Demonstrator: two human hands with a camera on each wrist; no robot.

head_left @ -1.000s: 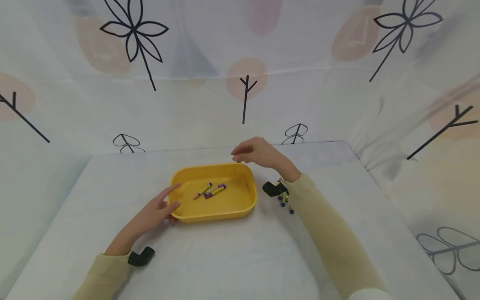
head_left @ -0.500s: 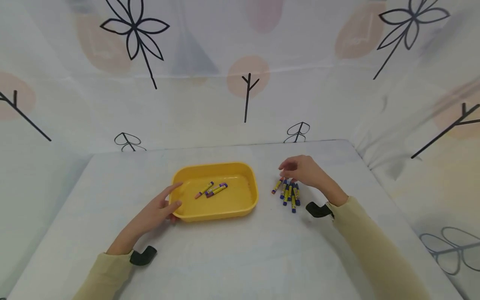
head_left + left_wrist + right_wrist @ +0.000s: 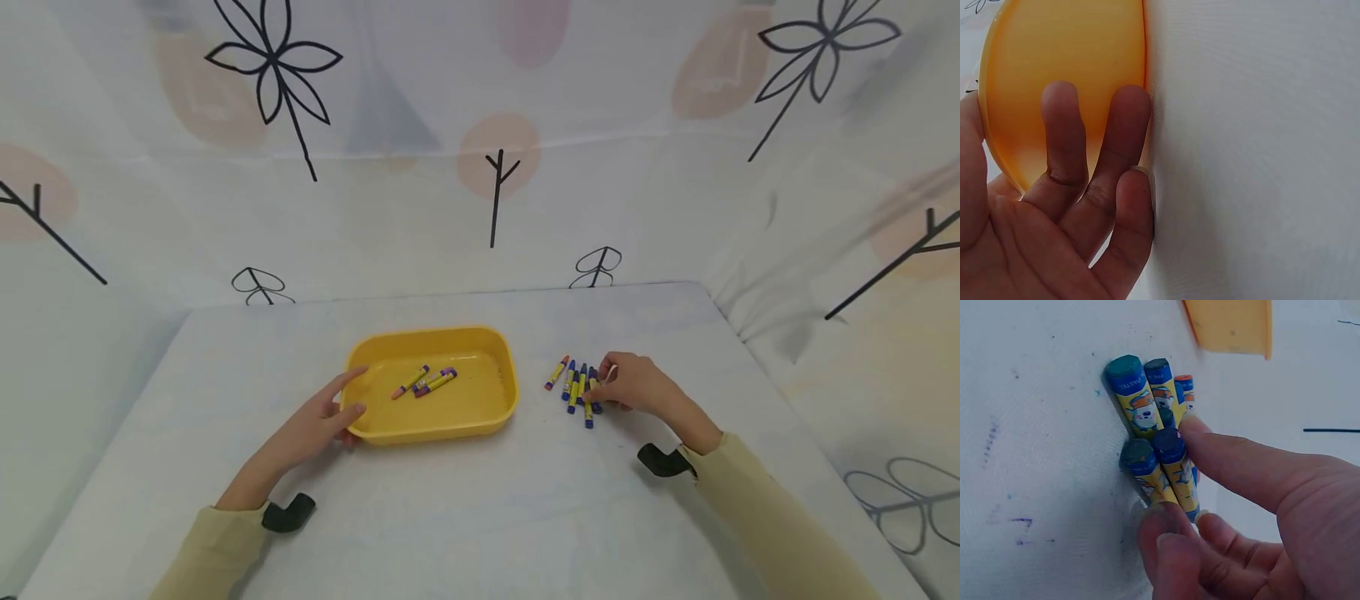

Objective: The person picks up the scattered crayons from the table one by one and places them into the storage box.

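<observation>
Pastels (image 3: 574, 392) in yellow and blue printed wrappers: a loose pile on the white-covered worktop (image 3: 480, 517), just beyond the right end of a yellow tray (image 3: 480, 404) and nearer the worktop's far right corner than its far left. An orange-ended pastel (image 3: 557, 373) lies slightly apart on the pile's tray side; 3 more pastels (image 3: 436, 384) rest together inside the tray.

Right hand (image 3: 637, 383): narrow, at the right side of the pile; in the right wrist view its thumb and fingertips pinch a dark-blue-ended pastel (image 3: 1174, 456), with a dark-green-ended pastel (image 3: 1145, 472) lying alongside. How firm the pinch is cannot be told. Left hand (image 3: 315, 429): holds the tray's left end, thumb and 1 finger over the rim, the other fingers against the outer wall.

Handling, as judged: each pastel is probably light, stiff and brittle, liable to snap if bent; bare ends may feel waxy and smear. The better hold is mid-length on the wrapper, thumb opposite fingertips, with gentle pressure. Close-packed neighbours could roll when 1 is drawn out.
</observation>
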